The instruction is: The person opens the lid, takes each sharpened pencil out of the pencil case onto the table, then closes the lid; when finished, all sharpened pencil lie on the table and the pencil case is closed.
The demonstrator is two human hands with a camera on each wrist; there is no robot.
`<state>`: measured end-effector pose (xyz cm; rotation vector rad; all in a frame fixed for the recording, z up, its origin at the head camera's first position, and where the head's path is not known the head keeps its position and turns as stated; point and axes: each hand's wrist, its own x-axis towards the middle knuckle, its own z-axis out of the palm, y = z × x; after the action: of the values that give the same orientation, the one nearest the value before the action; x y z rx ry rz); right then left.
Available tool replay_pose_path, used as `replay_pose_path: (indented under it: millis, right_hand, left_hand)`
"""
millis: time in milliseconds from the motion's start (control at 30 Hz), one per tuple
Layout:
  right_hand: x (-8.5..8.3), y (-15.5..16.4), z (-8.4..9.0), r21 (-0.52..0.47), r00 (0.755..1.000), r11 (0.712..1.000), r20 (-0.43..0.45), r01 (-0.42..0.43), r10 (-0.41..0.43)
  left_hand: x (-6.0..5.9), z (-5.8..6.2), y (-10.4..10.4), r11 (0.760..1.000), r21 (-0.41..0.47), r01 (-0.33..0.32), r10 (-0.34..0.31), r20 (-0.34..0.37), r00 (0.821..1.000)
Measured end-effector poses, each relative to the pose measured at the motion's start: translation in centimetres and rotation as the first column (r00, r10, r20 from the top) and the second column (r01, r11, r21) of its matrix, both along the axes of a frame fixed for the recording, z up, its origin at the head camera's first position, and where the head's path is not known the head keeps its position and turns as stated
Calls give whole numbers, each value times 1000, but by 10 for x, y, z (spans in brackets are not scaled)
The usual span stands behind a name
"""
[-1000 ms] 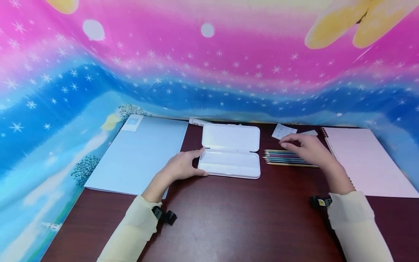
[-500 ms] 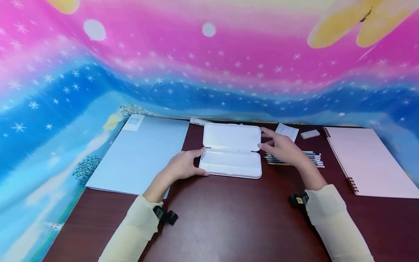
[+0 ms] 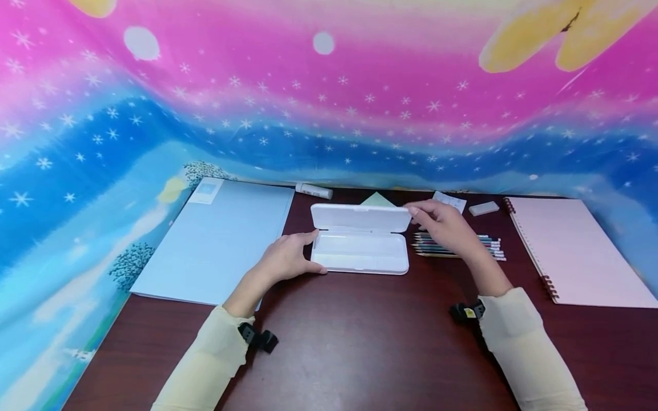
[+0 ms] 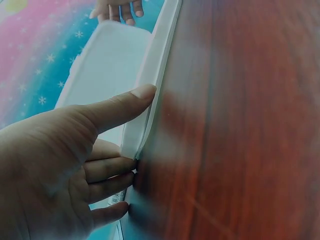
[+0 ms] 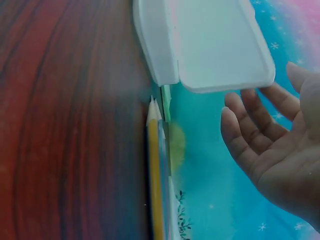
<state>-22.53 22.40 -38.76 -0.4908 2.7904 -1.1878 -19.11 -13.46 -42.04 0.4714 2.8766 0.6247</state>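
At the near edge of the dark wooden table (image 3: pixel 360 342) the two pale sleeves come in, and just beyond them the white pencil case (image 3: pixel 360 251) lies with its long axis running left to right across the person, its tray flat on the wood and its lid (image 3: pixel 361 218) half raised on the far hinge. The left hand (image 3: pixel 285 260) steadies the tray's left end — thumb stretched along the front rim, fingers curled against the short side, as the left wrist view shows close up. The right hand (image 3: pixel 444 225) is the one at the lid: its straight, slightly spread fingertips touch the lid's right corner from the right, nothing pinched. The right wrist view shows the open palm (image 5: pixel 280 150) beside the lid's edge and the coloured pencils (image 5: pixel 156 170) below it; the head view alone shows the pencils lying parallel, just right of the case. Farther back lie an eraser (image 3: pixel 484 208), a glue stick (image 3: pixel 313 190), the blue pad (image 3: pixel 221 240) and the pink notebook (image 3: pixel 576 251).
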Motion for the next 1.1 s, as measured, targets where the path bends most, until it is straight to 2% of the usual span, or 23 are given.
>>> replay_pose_path:
  millis: [133,533,700,900,1000,1100]
  right_hand:
    - [3,-2,1,27,999,999,-33,-18,19]
    - [5,-7,5,75,999,996,7,-46,46]
    - [5,-3,5,76,998,995,25,-64,62]
    - [4,1,6,61,985,987,95,-148,142]
    - [5,1,5,67,970,978,152,-200,188]
    - [6,-2,4,98,960,966,174,-240,221]
  left_hand:
    - [0,1,0,1000,-2,3,-3,-2,1000]
    - [-2,-3,-2,998,-46,34,-36,-54,998]
    - [-1,-3,-1,1000,4,7,-6,-41,999]
    - [-1,-4,-2,997,76,-29,30,-5,1000]
    - [-1,-4,-3,997,75,-16,17,-8,1000]
    - [-1,-4,-4,999,52,7,-7,-11,1000]
